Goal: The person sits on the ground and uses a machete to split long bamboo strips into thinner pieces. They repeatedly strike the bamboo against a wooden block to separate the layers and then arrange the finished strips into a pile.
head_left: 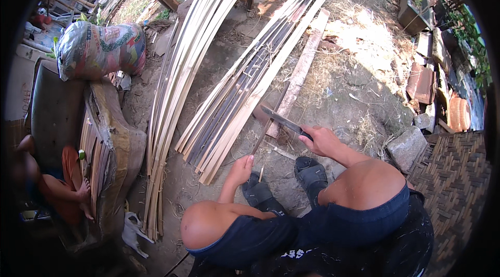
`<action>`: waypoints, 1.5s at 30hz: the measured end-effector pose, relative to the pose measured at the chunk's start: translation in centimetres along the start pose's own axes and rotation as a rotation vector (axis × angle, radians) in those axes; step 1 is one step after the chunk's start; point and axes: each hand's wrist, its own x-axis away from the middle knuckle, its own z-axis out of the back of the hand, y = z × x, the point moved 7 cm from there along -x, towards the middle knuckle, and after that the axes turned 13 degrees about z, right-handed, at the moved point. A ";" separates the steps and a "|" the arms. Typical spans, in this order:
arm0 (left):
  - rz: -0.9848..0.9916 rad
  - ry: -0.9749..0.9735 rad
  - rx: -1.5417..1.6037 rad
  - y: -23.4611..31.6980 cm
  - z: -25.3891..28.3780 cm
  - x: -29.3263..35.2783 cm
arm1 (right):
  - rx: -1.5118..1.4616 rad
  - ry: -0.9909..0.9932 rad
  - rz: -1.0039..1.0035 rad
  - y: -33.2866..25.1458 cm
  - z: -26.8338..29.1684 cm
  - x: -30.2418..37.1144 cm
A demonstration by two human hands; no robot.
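My right hand point(325, 143) is closed round the dark handle of a knife point(284, 121), whose blade points up and left. My left hand point(241, 169) pinches the near end of a thin dark strip point(270, 119), which looks like split bamboo. The strip slants away from me, and the blade crosses it near its middle; whether they touch I cannot tell. Beyond my hands a long pale piece of wood point(303, 68) lies on the ground. To its left rests a bundle of light and dark strips point(234, 92), with a second bundle of pale strips point(179, 79) farther left.
Both my sandalled feet point(311, 173) are on the dirt. On the left, a person's leg point(73, 173) shows by a worn couch point(122, 141) under a stuffed sack point(99, 50). A white animal, perhaps a cat point(134, 232), lies nearby. At right are a stone block point(407, 148) and woven matting point(453, 188).
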 end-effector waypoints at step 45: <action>0.088 0.154 -0.084 7.6 6.7 2.0 | 0.195 0.002 -0.205 14.7 -5.2 6.3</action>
